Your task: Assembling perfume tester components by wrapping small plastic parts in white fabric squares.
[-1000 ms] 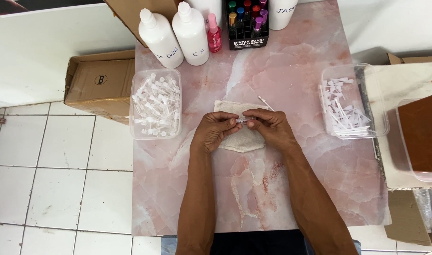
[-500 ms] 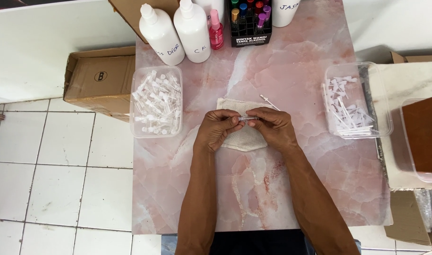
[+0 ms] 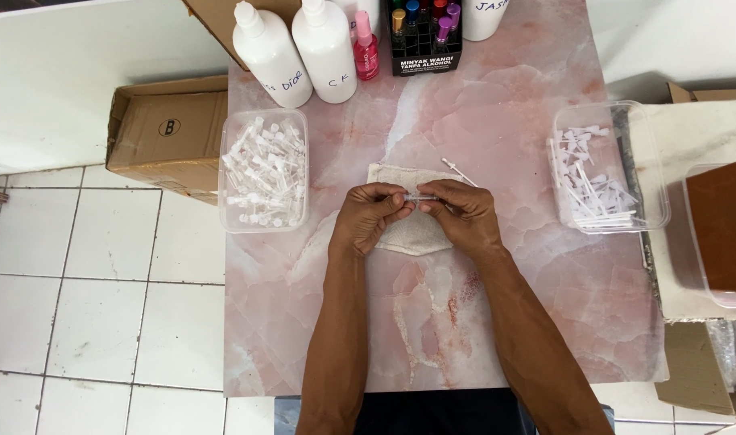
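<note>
Both hands meet over a small beige cloth pad [image 3: 412,234] at the middle of the pink marble surface [image 3: 497,113]. The left hand [image 3: 368,216] and right hand [image 3: 462,216] pinch a small clear plastic vial [image 3: 420,196] between their fingers. Clear tubs flank them: vials [image 3: 265,169] left, white sprayer tubes [image 3: 605,173] right; white bottles [image 3: 299,52] stand far.

Single head-worn view, looking almost straight down from above the person's own forearms onto the pink marbled worktop [image 3: 497,121]. Far edge of the worktop sits at the top of the frame, near edge and the person's lap at the bottom. Moderately close: the whole worktop fits, with tiled floor [image 3: 86,306] and a cardboard box [image 3: 167,133] on the left margin.
</note>
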